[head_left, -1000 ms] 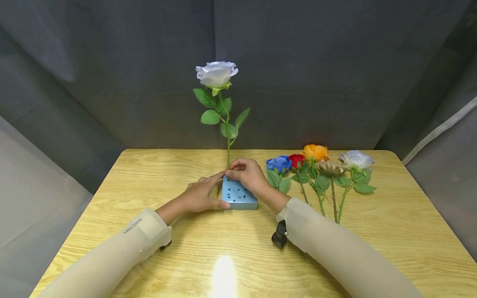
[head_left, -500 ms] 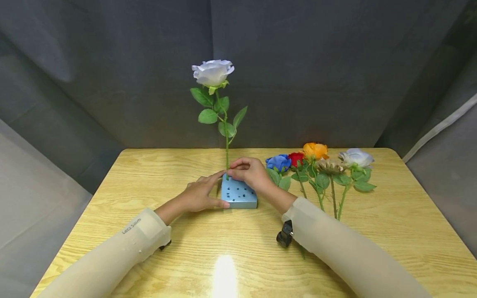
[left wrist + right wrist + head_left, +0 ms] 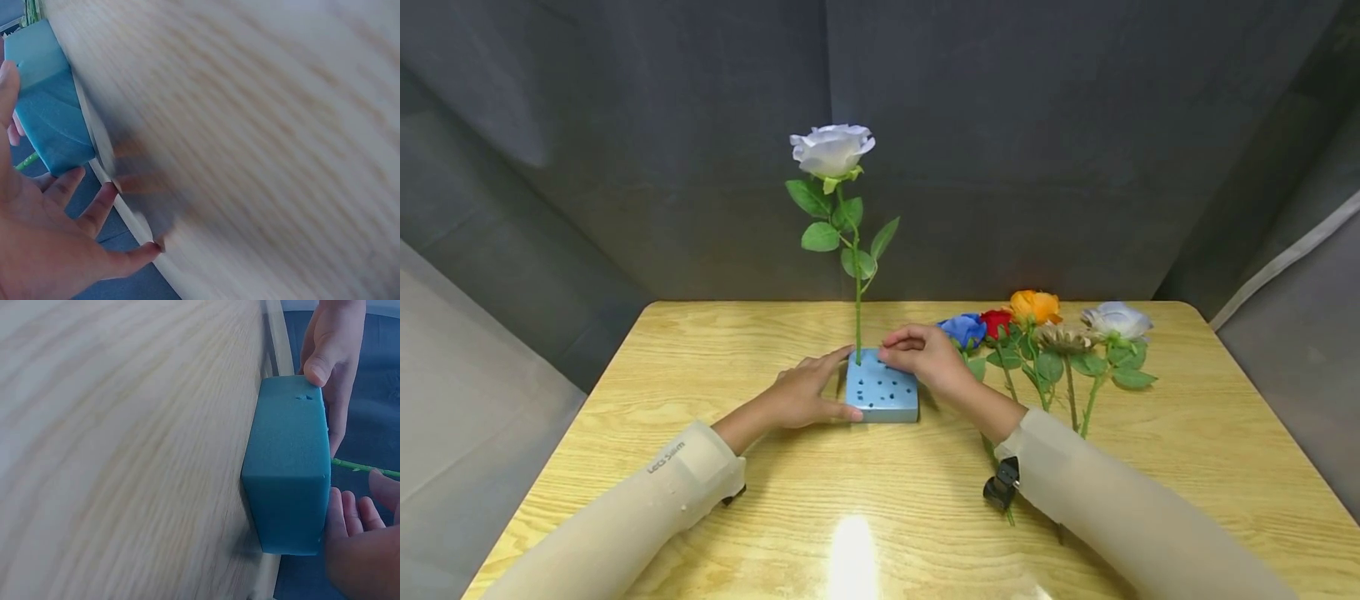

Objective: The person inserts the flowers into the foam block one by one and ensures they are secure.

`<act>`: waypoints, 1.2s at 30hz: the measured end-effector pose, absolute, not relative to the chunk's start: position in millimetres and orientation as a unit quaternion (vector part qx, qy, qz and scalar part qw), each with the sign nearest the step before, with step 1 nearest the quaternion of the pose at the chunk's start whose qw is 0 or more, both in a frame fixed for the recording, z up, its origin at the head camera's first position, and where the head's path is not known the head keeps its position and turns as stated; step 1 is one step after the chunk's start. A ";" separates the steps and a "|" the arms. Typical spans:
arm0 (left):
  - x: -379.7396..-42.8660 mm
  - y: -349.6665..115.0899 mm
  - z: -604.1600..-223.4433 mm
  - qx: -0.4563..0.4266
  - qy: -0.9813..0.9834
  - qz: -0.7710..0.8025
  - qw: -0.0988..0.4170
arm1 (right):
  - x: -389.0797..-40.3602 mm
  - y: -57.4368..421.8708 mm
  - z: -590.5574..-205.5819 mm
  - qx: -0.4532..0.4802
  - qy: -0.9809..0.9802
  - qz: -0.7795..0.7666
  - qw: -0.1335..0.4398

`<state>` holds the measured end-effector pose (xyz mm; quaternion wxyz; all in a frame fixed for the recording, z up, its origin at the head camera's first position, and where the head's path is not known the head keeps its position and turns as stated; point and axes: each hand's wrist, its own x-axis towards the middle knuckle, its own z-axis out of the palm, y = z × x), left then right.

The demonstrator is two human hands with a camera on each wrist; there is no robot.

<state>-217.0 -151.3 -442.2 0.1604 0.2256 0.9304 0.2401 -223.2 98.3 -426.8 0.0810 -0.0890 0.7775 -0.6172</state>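
A blue foam block (image 3: 887,390) with several small holes in its top lies on the table. A white rose (image 3: 833,152) stands upright in it, its green stem (image 3: 858,308) in a hole near the back left corner. My left hand (image 3: 797,396) holds the block from the left, thumb at the front corner and index finger at the back. In the left wrist view the other fingers spread close to the table edge. My right hand (image 3: 928,358) hovers over the block's back right part, fingers loosely curled, holding nothing, slightly apart from the stem.
On the right of the wooden table (image 3: 737,333) lie a blue rose (image 3: 964,330), a red rose (image 3: 996,322), an orange flower (image 3: 1035,307), a brownish flower (image 3: 1064,337) and another white rose (image 3: 1117,321). A dark curtain (image 3: 1000,167) hangs behind.
My right hand has let go of the stem and moved a little to the right. The left hand stays on the block, and the white rose stands without the right hand.
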 end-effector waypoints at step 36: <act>-216.3 -152.6 -444.7 0.244 0.918 0.264 0.170 | -184.6 166.8 -435.8 -0.076 0.763 -0.635 0.092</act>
